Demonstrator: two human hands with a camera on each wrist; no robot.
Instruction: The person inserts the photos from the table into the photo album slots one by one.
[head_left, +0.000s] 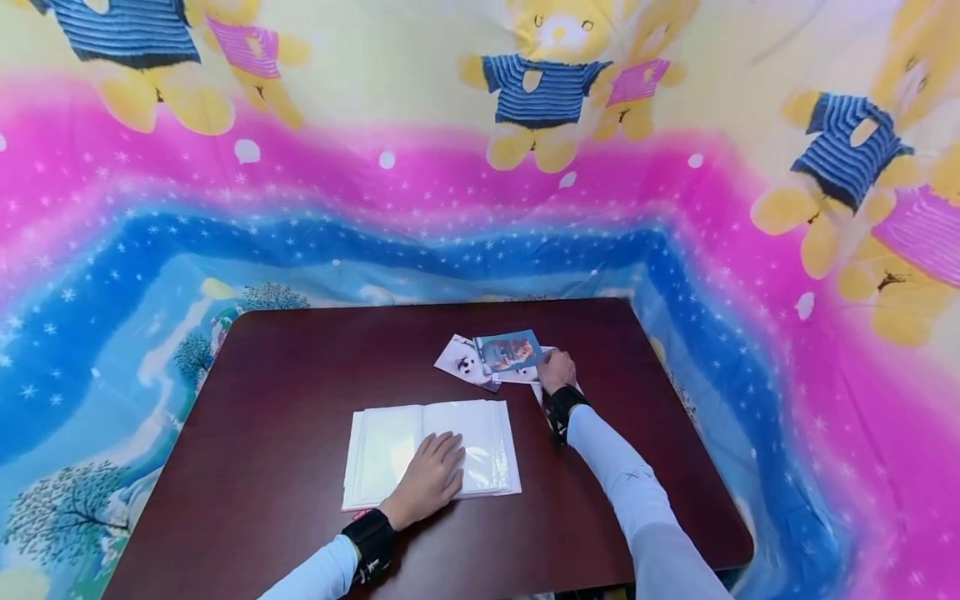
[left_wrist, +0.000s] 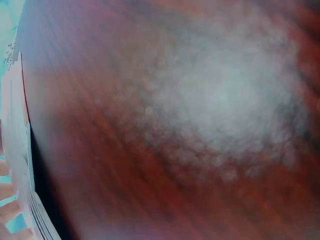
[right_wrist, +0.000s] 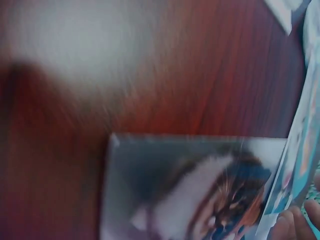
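An open photo album [head_left: 390, 442] with clear-sleeved pages lies near the table's front. My left hand [head_left: 426, 477] rests on its right page, fingers extended; in the left wrist view the fingers [left_wrist: 9, 212] show at the album's edge. Beyond the album, my right hand [head_left: 557, 371] pinches the right end of a teal photo card [head_left: 510, 352] with an orange animal picture. That card is seen nearly edge-on in the right wrist view. Under and beside it lie other cards, including a white one with a dark-eyed animal face [head_left: 465, 363] and a cat photo [right_wrist: 200, 200].
The dark red-brown wooden table [head_left: 285, 400] has rounded corners. A cloth curtain [head_left: 420, 183] printed with bears, snowflakes and trees hangs behind it and along both sides. Black straps with cameras sit on both wrists.
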